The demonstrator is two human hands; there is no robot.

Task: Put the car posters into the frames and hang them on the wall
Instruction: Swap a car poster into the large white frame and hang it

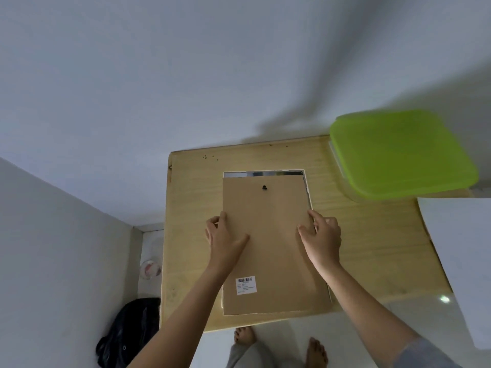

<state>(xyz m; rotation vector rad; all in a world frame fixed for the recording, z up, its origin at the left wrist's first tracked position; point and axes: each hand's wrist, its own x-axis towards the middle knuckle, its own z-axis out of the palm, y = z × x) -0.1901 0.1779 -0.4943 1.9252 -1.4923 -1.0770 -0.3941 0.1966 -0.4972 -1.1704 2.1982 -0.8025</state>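
The backing board [268, 248] looks light, stiff yet creasable; left hand [223, 237] and right hand [322, 235] each grip 1 side edge over the frame [276, 173], sensibly mid-length

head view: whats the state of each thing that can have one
backing board: on the frame, shifted off, not seated
frame: face down, top strip uncovered
green box: lid on
left hand: grips board's left edge
right hand: grips board's right edge

Between left hand [223, 240] and right hand [321, 235], gripped at both side edges: flat brown cardboard backing board [271, 235], over a white-edged rectangular picture frame [265, 173] on the pale wooden worktop [191, 208]. Beyond the right hand, lime-green plastic lidded box [401, 152].
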